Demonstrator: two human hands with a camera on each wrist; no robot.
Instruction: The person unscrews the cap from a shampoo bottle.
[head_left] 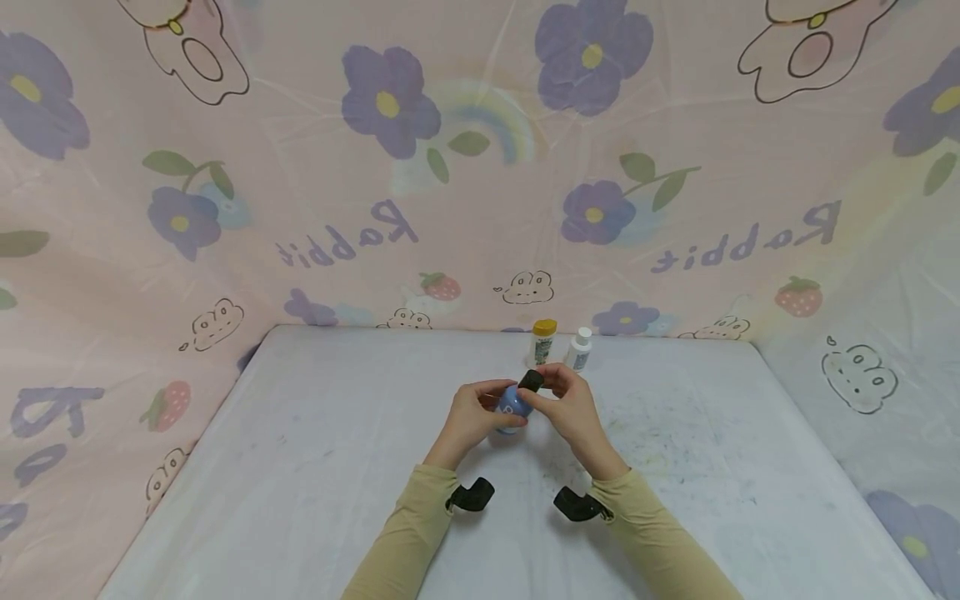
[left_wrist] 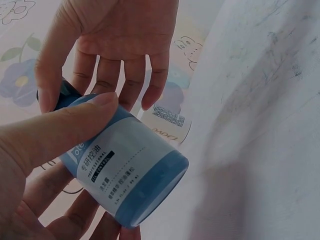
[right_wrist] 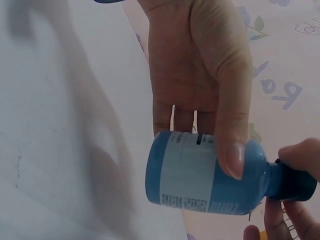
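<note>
From my head, my left hand (head_left: 468, 419) grips the blue bottle (head_left: 512, 404) over the tabletop (head_left: 337, 467); my right hand (head_left: 572, 406) pinches its black cap (head_left: 532, 381). Left wrist: my left thumb (left_wrist: 65, 125) hides some lettering (left_wrist: 78, 151). Right wrist: the small print (right_wrist: 186, 201) blurs; my right hand is cut off.

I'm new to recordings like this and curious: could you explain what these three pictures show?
There is no robot here; a person works bare-handed. The wide picture comes from a camera worn on the head, looking forward and down. The other two are closer views: one taken from the left wrist, one from the right.

The left hand holds a blue bottle by its body, and the right hand pinches its black cap. Beyond them, a yellow-lidded bottle and a white-capped bottle stand on the white table. Flowered cloth hangs behind.
</note>
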